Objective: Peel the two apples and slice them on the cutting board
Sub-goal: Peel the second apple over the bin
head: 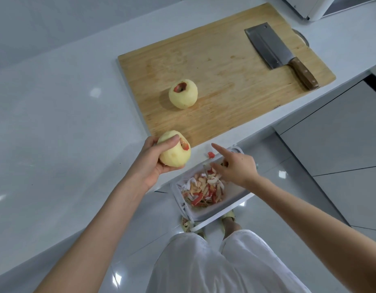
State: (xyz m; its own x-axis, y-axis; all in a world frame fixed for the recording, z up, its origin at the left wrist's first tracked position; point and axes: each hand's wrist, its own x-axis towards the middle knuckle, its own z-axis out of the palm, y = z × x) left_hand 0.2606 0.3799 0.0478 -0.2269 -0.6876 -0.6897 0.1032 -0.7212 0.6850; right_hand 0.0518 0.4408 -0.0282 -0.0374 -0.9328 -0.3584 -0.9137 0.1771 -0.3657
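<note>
At the near edge of the white countertop (56,123), the left hand (152,166) cups a peeled pale-yellow apple (174,155), with fingers and thumb curled round it. A rim of red skin is left at the apple's core hollow. It hangs just off the 7 o'clock corner of the rectangular wooden cutting board (225,85).

A second peeled apple (183,95), also red at its hollow, sits on the board toward 8 o'clock. It is well apart from the steel cleaver with a brown wooden handle (273,49), which lies flat near the board's 2 o'clock corner.

The right hand (237,168) hovers over the white rectangular waste bin (233,194) below the counter edge, its index finger straight and pointing to 10 o'clock. A thin grey metal strip (204,168) shows beneath its fingers; I cannot tell whether the hand grips it.

Red and cream apple peelings (204,189) lie in the bin, and one small red scrap (211,154) lies on the counter edge. The hand covers the bin's far part.

A round metal object (302,38) is half hidden behind the board at 2 o'clock. A white appliance (309,7) is cut off at the top right. Pale sandals (186,225) peek from under the bin.
</note>
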